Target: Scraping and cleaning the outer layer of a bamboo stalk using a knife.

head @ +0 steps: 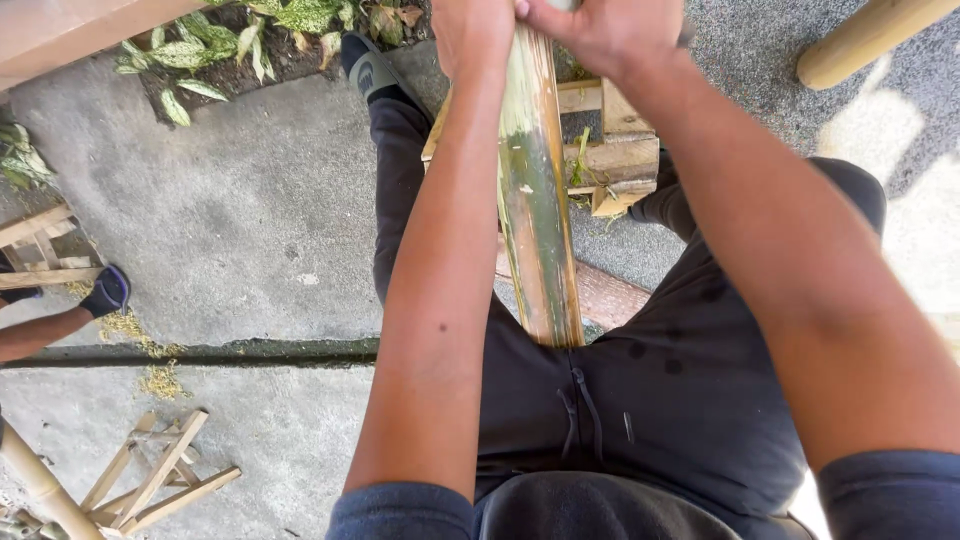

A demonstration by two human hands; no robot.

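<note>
A thick bamboo pole (535, 200), green and tan with scraped streaks, runs from my lap up to the top edge of the view. My left hand (472, 35) is closed around its left side near the top. My right hand (600, 35) grips the pole beside it, and something pale shows at the very top between the two hands, too cut off to tell what. Both forearms reach forward over my dark trousers. The pole's lower end rests against my lap.
A wooden frame of short blocks (612, 150) sits under the pole. Another person's leg and dark shoe (105, 292) are at the left. A small bamboo rack (150, 475) lies at bottom left, a second pole (860, 40) at top right, plants (220, 40) at the top.
</note>
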